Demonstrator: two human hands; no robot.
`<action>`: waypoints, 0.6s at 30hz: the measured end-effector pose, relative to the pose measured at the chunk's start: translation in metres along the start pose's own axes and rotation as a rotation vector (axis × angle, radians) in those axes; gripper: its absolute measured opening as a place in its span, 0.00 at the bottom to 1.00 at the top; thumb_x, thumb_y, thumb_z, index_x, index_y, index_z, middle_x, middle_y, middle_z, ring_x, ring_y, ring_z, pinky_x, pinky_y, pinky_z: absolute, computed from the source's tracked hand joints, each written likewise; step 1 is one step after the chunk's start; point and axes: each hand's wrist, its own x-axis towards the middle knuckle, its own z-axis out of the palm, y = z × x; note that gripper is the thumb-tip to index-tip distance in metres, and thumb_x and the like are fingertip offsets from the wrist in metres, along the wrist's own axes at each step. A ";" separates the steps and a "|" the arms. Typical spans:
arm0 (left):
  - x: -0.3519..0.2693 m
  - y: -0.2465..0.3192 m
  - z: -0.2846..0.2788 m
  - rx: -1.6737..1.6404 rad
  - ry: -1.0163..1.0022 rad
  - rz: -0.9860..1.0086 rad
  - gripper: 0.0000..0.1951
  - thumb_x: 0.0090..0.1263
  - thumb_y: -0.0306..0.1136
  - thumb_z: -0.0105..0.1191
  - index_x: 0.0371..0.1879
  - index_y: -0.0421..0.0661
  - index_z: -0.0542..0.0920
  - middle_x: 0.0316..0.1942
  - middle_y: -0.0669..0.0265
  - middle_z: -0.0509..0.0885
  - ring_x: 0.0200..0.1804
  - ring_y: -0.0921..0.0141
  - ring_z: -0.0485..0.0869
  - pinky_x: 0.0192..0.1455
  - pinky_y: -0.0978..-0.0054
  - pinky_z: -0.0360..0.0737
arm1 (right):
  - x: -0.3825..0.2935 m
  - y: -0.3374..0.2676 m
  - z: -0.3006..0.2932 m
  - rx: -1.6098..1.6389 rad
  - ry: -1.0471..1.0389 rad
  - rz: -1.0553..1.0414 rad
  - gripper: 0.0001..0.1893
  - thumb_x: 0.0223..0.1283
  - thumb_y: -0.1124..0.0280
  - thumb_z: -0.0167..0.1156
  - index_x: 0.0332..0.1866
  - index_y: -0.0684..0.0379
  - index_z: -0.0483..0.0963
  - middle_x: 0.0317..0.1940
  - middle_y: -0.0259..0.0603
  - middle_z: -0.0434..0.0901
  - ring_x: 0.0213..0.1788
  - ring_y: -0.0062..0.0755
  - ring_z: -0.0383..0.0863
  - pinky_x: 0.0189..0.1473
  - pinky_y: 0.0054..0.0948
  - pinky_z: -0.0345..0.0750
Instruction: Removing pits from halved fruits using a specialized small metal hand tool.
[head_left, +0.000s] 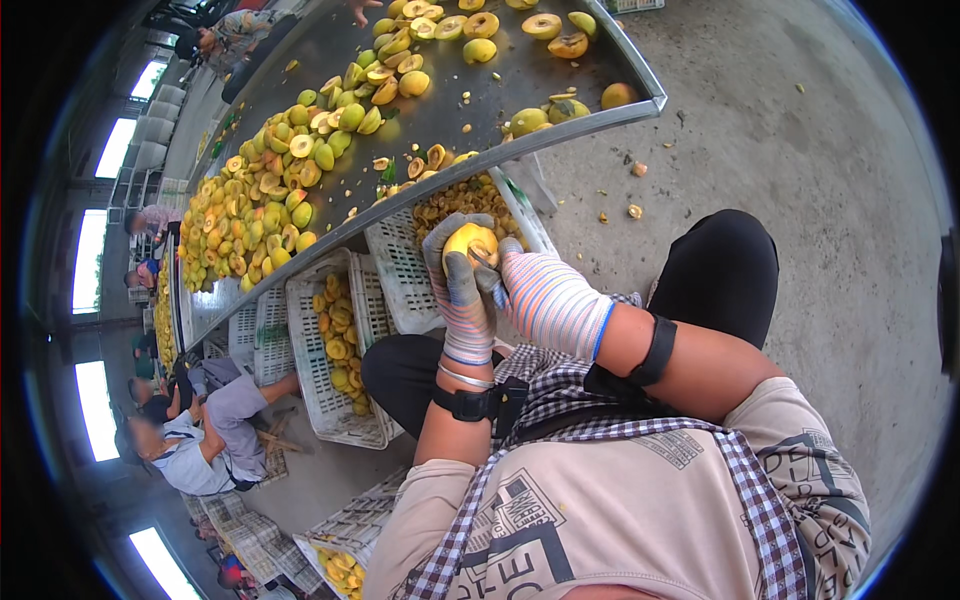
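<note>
My left hand (459, 289), in a striped knit glove with grey-coated fingers, cups a yellow peach half (470, 241) with its cut side turned to the right. My right hand (551, 300), in a matching glove, is closed close against that cut side. A small dark curved tool (482, 259) shows at the peach's centre, apparently held by the right hand; its handle is hidden in the fingers. Both hands are above a white plastic crate (397, 281) that holds many small brown-yellow pieces, perhaps pits (465, 202).
A metal table (442, 112) with a raised rim carries piled peach halves (255, 202). Under its edge, beside my left knee, another crate (307, 337) holds peach halves. Seated co-workers (195, 446) line the left side. Scraps (636, 211) lie on the concrete floor (750, 150).
</note>
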 end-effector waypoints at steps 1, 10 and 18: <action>0.000 0.000 0.000 0.025 -0.009 0.025 0.29 0.64 0.61 0.50 0.53 0.50 0.69 0.46 0.58 0.77 0.48 0.67 0.76 0.52 0.67 0.75 | 0.000 0.000 0.000 0.004 -0.015 -0.015 0.16 0.57 0.69 0.54 0.43 0.72 0.66 0.26 0.59 0.77 0.32 0.56 0.80 0.32 0.42 0.77; 0.003 0.000 -0.007 -0.055 -0.060 -0.038 0.31 0.64 0.63 0.47 0.52 0.47 0.70 0.43 0.57 0.78 0.46 0.66 0.77 0.52 0.68 0.75 | 0.010 0.016 0.005 0.246 -0.130 -0.029 0.20 0.64 0.59 0.47 0.41 0.72 0.70 0.29 0.59 0.78 0.36 0.56 0.80 0.38 0.43 0.77; 0.006 0.006 -0.007 -0.261 -0.050 -0.265 0.30 0.65 0.62 0.47 0.49 0.44 0.72 0.38 0.54 0.80 0.41 0.64 0.79 0.47 0.68 0.78 | 0.011 0.010 0.004 0.126 -0.195 0.020 0.14 0.65 0.63 0.52 0.43 0.65 0.70 0.29 0.53 0.79 0.35 0.50 0.80 0.38 0.38 0.77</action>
